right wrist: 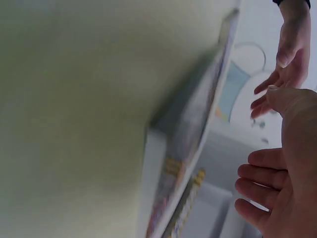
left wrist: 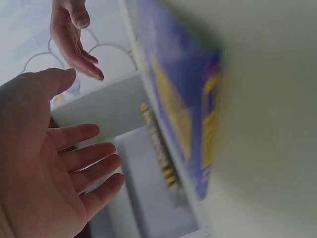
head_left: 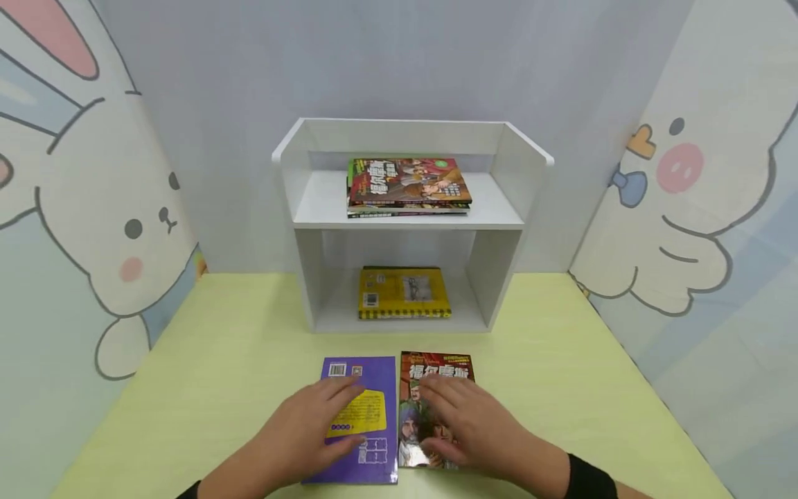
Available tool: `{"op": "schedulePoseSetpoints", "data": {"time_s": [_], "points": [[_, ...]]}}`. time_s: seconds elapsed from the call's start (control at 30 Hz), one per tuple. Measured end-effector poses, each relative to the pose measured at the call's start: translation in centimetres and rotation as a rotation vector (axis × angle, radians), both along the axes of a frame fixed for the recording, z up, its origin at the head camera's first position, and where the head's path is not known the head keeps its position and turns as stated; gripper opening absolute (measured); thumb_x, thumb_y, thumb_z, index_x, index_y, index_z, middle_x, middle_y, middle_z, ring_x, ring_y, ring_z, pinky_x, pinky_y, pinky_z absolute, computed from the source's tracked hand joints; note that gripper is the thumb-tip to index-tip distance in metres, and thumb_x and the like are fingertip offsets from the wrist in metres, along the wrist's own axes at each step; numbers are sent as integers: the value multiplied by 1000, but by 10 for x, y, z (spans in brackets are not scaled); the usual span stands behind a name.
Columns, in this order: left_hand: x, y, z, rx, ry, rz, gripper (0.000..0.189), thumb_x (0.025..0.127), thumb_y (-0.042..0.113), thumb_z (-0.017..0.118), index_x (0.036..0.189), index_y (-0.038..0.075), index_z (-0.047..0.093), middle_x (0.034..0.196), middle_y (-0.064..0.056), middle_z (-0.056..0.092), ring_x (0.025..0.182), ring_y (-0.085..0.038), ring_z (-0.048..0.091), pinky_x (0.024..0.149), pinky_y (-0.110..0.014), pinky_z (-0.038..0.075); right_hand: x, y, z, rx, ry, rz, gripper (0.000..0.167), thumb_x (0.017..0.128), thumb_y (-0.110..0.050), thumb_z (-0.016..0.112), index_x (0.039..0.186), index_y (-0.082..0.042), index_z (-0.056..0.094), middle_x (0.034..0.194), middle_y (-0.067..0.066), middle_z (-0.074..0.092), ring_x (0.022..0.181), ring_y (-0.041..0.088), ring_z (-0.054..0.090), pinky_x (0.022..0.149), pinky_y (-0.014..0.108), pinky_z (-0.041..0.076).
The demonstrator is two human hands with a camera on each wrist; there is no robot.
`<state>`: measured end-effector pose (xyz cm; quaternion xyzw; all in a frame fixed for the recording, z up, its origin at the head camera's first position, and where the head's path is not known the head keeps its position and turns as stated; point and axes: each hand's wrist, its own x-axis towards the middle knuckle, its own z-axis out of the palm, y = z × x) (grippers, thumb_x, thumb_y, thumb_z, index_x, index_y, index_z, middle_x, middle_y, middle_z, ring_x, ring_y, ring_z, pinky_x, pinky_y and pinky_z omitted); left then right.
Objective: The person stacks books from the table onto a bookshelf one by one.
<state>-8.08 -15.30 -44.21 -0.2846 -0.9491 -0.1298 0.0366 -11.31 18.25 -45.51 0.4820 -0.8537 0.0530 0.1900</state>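
A purple book with a yellow panel lies on the table before me, and a dark red comic-style book lies close to its right. My left hand is over the purple book, fingers relaxed and slightly spread; the left wrist view shows its palm apart from the purple book. Above the red book is my right hand, its fingers loosely bent. In the right wrist view that hand has nothing in its grasp, and the book beside it is blurred.
Behind the books stands a white two-tier shelf. Several stacked comic-style books lie on its upper level. A yellow book lies on the lower level, perhaps with others beneath. Walls with cartoon animals flank the pale yellow table.
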Motion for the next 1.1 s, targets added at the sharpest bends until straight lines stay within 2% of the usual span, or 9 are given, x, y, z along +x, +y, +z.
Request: {"op": "schedulePoseSetpoints", "data": {"time_s": [0.1, 0.23, 0.37, 0.6, 0.8, 0.93, 1.1], "points": [[8, -1, -16, -22, -70, -27, 80, 98, 67, 74, 159, 17, 60, 166, -5, 54, 149, -32, 55, 118, -57, 50, 8, -13, -10, 55, -82, 25, 75, 106, -64, 66, 155, -7, 62, 158, 9, 61, 146, 26, 58, 115, 49, 55], [11, -2, -30, -53, -127, -49, 97, 90, 78, 76, 163, 17, 55, 170, -8, 49, 154, -33, 49, 122, -57, 46, 11, -27, -16, 123, -203, 54, 82, 108, -70, 55, 163, -8, 53, 167, 7, 53, 153, 26, 51, 119, 51, 51], [12, -4, -33, -97, -149, -49, 107, 84, 80, 80, 165, 16, 53, 173, -11, 44, 157, -34, 44, 123, -59, 44, 9, -39, -20, 188, -277, 84, 89, 109, -74, 48, 170, -10, 42, 173, 6, 45, 159, 25, 44, 122, 49, 48], [13, -6, -33, -115, -201, -23, 103, 85, 76, 83, 163, 15, 55, 173, -14, 44, 158, -40, 42, 122, -62, 43, 8, -51, -26, 247, -364, 106, 93, 107, -77, 46, 173, -12, 37, 179, 4, 34, 162, 24, 39, 123, 50, 46], [11, -5, -30, -123, -217, -38, 98, 87, 73, 82, 161, 14, 58, 172, -14, 45, 157, -43, 43, 122, -61, 44, 10, -60, -21, 320, -355, 93, 90, 108, -75, 44, 172, -11, 41, 178, 5, 36, 162, 23, 39, 122, 47, 48], [10, -5, -30, -112, -240, -45, 97, 89, 71, 82, 161, 12, 57, 173, -16, 44, 157, -45, 42, 121, -62, 45, 12, -64, -19, 354, -291, 100, 83, 111, -71, 47, 168, -10, 48, 174, 7, 44, 158, 23, 45, 117, 43, 52], [9, -5, -31, -80, -281, -38, 95, 89, 71, 83, 160, 13, 59, 172, -17, 45, 157, -45, 42, 123, -61, 43, 14, -65, -20, 342, -204, 129, 77, 111, -66, 51, 162, -8, 57, 165, 8, 55, 151, 21, 54, 112, 36, 56]]}}
